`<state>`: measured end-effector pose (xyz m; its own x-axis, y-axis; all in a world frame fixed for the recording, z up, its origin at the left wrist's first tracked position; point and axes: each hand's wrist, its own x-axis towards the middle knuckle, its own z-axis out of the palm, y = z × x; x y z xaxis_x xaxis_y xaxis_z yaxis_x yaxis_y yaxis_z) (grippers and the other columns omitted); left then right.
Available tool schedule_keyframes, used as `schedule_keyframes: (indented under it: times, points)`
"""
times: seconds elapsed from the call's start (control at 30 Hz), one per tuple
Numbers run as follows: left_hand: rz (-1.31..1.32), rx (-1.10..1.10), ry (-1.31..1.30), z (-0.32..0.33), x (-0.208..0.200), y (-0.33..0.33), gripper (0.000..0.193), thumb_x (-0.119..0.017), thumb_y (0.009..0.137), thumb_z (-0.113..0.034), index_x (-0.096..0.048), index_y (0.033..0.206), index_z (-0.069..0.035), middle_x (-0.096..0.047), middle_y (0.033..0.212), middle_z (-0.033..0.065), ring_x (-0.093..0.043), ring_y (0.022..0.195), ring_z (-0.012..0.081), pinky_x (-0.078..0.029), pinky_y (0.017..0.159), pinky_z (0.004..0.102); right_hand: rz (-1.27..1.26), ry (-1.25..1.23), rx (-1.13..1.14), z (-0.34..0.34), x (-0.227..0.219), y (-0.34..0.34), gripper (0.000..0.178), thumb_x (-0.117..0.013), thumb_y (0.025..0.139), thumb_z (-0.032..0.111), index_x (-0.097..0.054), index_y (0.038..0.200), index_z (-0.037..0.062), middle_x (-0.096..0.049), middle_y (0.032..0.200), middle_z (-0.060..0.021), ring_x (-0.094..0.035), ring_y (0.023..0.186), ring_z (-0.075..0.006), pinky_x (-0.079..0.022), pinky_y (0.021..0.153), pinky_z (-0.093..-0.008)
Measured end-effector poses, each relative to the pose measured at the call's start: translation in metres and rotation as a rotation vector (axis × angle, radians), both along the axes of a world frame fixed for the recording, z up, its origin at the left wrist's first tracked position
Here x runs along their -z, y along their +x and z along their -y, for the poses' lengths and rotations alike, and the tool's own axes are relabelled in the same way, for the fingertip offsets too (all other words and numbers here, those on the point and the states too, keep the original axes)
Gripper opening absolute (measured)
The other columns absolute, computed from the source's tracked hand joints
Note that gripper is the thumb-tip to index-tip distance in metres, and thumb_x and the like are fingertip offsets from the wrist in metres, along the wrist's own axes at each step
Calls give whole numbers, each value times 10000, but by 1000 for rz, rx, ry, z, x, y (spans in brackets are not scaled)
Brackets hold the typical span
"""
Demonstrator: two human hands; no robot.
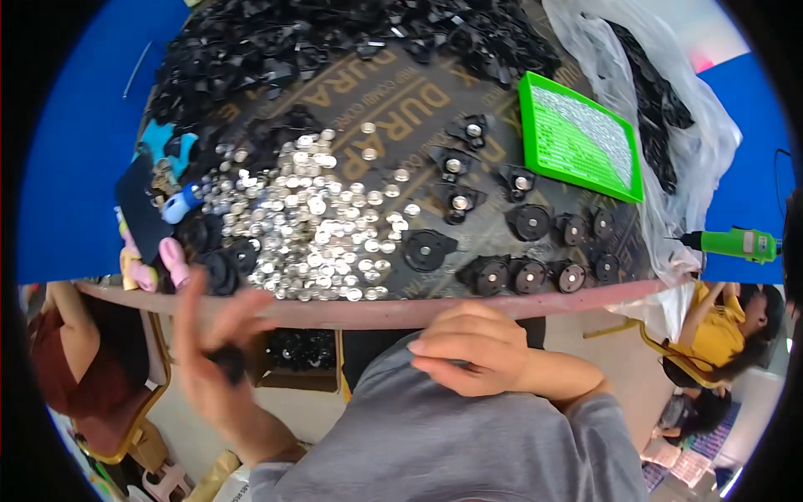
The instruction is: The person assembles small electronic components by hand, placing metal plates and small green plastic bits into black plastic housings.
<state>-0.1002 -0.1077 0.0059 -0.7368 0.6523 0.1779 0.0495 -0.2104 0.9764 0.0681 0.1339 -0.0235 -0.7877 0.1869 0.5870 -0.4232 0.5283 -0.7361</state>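
Observation:
My left hand [213, 376] is raised in front of the table's left front edge, smeared by motion. A dark rounded plastic part [227, 361] sits against its palm, with some fingers stretched out past it. My right hand [473, 350] rests at the front edge near the middle, fingers curled together; whatever they may hold is hidden. Beyond my hands lies a spread of small shiny metal discs [322, 222]. To its right are several round black parts with metal centres [529, 276], and above these stand black parts bearing silver discs [459, 203].
A green tray [529, 125] of small silvery pieces stands at the right. A green electric screwdriver [736, 243] is at the far right. Black plastic pieces [276, 42] heap at the back. Pink-handled [174, 261] and blue-handled [180, 205] tools lie left. People sit on both sides.

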Motion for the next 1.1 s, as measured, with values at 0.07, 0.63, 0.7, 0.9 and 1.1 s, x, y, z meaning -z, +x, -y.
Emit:
schedule_keyframes:
  times: [0.07,0.63,0.7,0.9,1.1]
  points:
    - [93,95,5,-50,11,38,871,-389,988,-620,-234,1519,53,-561,1347,292,-475,1353,390,-406,1103,459,32,-61,28,0,-7,0,308,-788,794,33,-694,1087,4,-680,848,-91,-648,695,-218,-509,617,-307]
    - [355,316,89,-135,51,63,360,-631,894,52,-507,1227,-4,-535,1146,109,-549,1050,163,-447,933,301,442,-916,218,-24,-12,17,259,-740,881,2,-636,1116,-23,-707,995,-99,-669,789,-103,-539,667,-236]
    - [1,149,-7,-139,57,61,344,-696,825,65,-585,1141,-14,-576,1105,119,-604,1003,210,-483,891,322,384,-464,293,-37,-16,14,305,-752,845,-19,-639,1128,-20,-699,1031,-126,-677,836,-147,-542,684,-257]
    - [-691,4,84,-154,54,46,347,-740,674,76,-676,996,-37,-649,1018,93,-667,967,315,-538,794,381,106,207,256,-58,-15,18,380,-767,743,-66,-664,1104,-3,-682,1105,-172,-678,932,-290,-549,743,-337]
    - [-695,35,-24,-157,42,56,246,-752,700,2,-691,933,-46,-706,1019,78,-665,901,273,-527,772,343,84,217,237,-62,-20,20,349,-757,727,-76,-684,1062,-7,-678,1133,-169,-681,923,-292,-555,754,-353]
